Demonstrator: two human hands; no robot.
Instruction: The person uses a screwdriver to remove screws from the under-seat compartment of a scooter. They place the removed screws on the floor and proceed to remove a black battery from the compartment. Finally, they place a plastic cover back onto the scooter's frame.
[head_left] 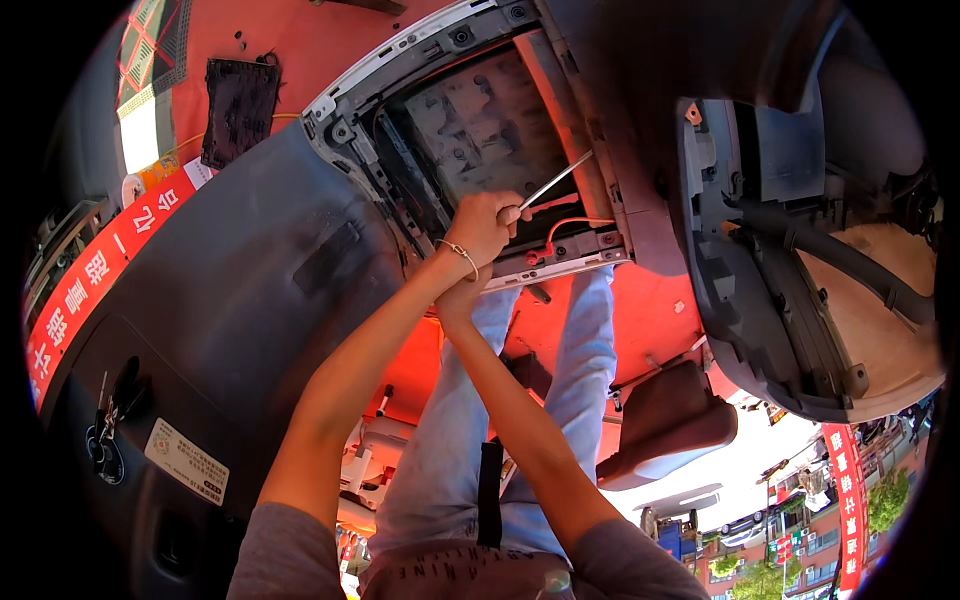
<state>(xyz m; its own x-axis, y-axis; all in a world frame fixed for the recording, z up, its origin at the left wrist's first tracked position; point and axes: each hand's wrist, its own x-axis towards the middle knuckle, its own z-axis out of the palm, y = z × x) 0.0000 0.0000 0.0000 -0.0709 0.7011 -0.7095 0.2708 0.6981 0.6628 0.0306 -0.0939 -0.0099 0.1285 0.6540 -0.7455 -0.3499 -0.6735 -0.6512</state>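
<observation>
My left hand (488, 222), with a thin bracelet at the wrist, is closed around a slim metal rod (555, 182). The rod's bright shaft slants up and right over a rectangular frame (335, 110) with bolts and clips along its edge; its grip end is hidden in my fist. My right hand (463, 293) is at my left wrist, mostly covered by it, so its fingers do not show. Within the frame is a dark, dusty recessed panel (490, 120). A red-orange cable (552, 236) curves near the frame's near right corner.
A large dark moulded panel (240, 260) spreads at left, carrying keys (108, 430) and a pale label (187, 461). To the right stands another dark moulded part (750, 320). A black flat piece (238, 110) lies on red floor (225, 30). A dark padded piece (675, 420) is near my legs.
</observation>
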